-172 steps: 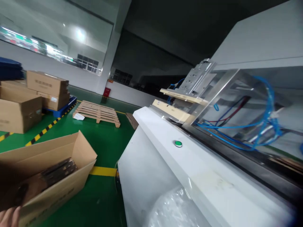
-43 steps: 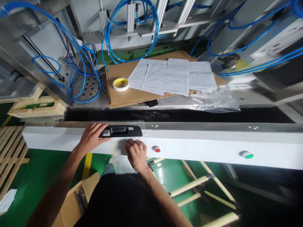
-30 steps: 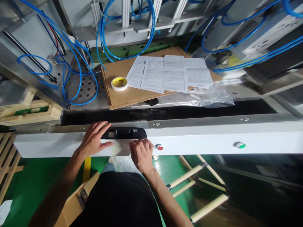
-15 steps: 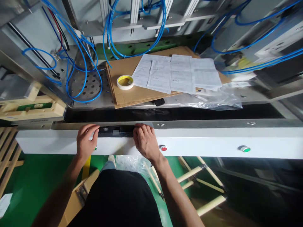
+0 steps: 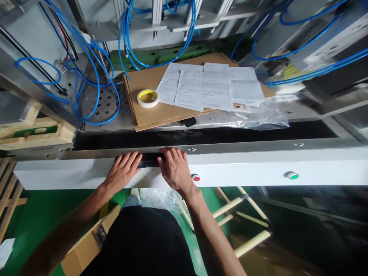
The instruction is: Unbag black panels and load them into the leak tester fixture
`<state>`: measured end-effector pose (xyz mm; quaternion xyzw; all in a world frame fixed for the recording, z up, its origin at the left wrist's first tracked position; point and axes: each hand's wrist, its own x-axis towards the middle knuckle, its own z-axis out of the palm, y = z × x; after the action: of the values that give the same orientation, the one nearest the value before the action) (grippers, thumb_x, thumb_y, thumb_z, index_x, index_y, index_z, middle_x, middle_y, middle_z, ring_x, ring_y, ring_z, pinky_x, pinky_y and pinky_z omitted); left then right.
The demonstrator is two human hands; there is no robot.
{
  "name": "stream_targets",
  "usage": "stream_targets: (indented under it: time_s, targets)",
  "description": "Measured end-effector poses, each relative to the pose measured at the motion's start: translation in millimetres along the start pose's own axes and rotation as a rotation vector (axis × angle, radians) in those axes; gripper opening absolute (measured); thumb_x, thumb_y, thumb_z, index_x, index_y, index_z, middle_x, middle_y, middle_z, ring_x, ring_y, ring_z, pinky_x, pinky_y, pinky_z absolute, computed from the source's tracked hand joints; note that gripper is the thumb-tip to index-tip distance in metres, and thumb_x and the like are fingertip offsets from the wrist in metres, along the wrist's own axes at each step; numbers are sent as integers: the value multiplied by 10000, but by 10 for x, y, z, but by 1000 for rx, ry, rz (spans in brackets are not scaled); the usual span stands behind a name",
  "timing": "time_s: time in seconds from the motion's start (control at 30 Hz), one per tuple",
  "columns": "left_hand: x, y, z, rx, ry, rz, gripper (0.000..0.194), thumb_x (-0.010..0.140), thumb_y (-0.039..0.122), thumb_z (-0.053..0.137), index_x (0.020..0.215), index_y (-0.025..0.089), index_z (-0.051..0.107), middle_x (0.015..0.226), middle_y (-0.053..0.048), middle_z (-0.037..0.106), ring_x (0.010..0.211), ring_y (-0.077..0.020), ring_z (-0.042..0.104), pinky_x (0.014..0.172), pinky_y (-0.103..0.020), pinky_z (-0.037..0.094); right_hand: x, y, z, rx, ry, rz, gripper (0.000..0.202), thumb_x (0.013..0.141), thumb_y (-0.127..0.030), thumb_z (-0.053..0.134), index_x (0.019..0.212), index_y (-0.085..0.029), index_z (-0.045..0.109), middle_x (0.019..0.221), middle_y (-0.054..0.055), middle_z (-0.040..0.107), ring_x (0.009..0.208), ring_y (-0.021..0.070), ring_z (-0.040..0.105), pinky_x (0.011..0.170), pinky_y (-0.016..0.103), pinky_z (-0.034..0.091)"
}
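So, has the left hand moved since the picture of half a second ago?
Yes. The left hand has moved to the right, closer to the red button fixed on the white ledge.

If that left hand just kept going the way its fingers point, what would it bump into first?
The left hand is already over the black part. Just past that, it would probably meet the metal strip, though it might skim above, since height is unclear.

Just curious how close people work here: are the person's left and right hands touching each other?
Apart. The head view, from above, shows a stretch of the black plastic part between the left hand and the right hand.
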<state>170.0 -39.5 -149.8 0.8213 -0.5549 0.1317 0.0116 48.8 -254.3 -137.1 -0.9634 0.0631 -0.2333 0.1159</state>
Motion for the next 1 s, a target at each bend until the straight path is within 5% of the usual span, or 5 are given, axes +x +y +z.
stream_targets:
  time_s: [0.1,0.3,0.5,0.83,1.0]
  targets:
    - [1,-48,-156,-83,-38,46,444,1040,336,603,1430,128,635,1417,-163,692,1266,-321,660,1034,-440,537,-141,-132,-90,-5,58,-53,399,1064,-409,560,1370,-155,593,1269,144,674,1187,299,543,1003,437,387]
    - [148,-221,-365,-358,-190,107,336,1054,316,546,1331,154,643,1268,-125,719,1197,-277,656,1010,-421,559,-198,-207,-32,-48,-45,-224,356,1073,-153,452,1382,-157,628,1200,117,706,1081,256,552,934,394,412]
    - [243,-293,-401,-266,-68,78,461,1030,440,588,1388,149,594,1386,-171,650,1220,-331,621,1038,-473,513,105,-181,-75,12,-226,-182,340,988,-158,504,1287,-100,653,1082,143,677,968,288,504,865,438,380]
    - [228,-358,-38,-244,-4,132,554,938,502,739,1337,165,556,1242,-149,726,1101,-327,676,954,-452,503,538,-67,137,-6,-379,-18,253,1003,-345,549,1054,-138,685,1044,115,682,896,245,557,824,396,400]
    - [249,-395,72,-278,32,182,511,918,420,771,1307,159,567,1244,-167,715,1093,-329,685,927,-447,548,346,-122,86,-17,-98,-19,232,1027,-343,568,1024,-153,701,1255,139,691,1183,280,550,1039,452,387]
